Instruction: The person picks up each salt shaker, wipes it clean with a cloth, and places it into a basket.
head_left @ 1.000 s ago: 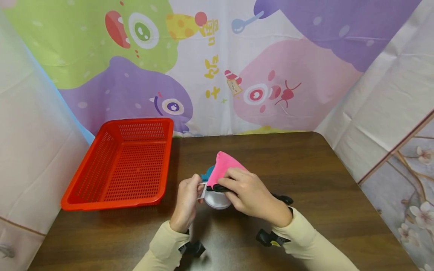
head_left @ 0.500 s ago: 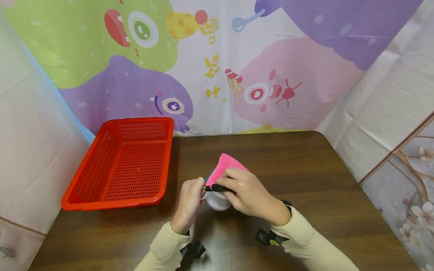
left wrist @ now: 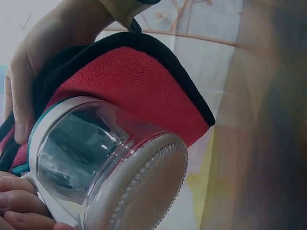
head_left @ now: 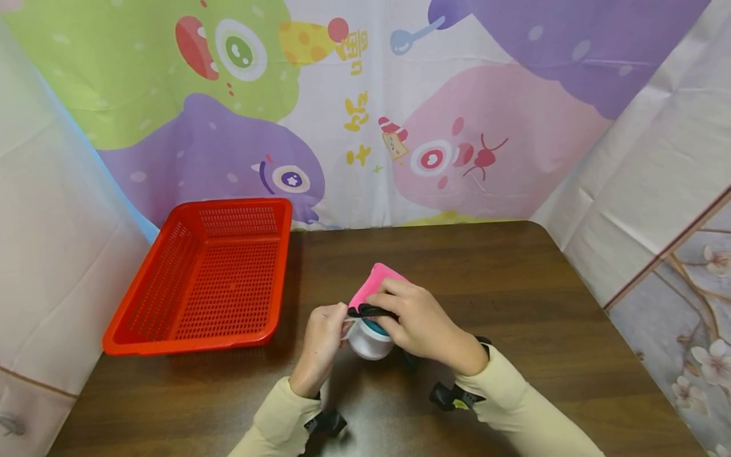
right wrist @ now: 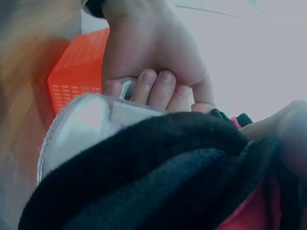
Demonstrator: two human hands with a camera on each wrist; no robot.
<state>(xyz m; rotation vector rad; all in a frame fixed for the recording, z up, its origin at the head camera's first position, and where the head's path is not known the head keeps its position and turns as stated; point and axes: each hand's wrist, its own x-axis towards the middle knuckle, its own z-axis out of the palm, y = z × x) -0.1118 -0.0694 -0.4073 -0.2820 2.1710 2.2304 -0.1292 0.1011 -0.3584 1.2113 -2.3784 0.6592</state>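
Observation:
My left hand (head_left: pixel 320 346) grips the white handle of a clear glass jar (head_left: pixel 370 344) with a white band and a teal top. In the left wrist view the jar (left wrist: pixel 129 163) is tilted, its beaded bottom turned toward the camera. A pink cloth (head_left: pixel 374 279) with a black edge is pinched in my right hand (head_left: pixel 419 320) and lies against the top and side of the jar. The right wrist view has the cloth (right wrist: pixel 144 182) covering much of the jar, while curled left fingers (right wrist: pixel 163 88) show at the handle. Part of the teal top is hidden.
To the left on the brown wooden table (head_left: pixel 485 273) stands a red perforated plastic basket (head_left: pixel 231 289). A cartoon-printed curtain (head_left: pixel 354 114) hangs behind the table's far edge, with pale curtains at both sides.
The jar has turned in my left hand, so its teal top now shows below the cloth. My right hand and the cloth have shifted slightly toward me.

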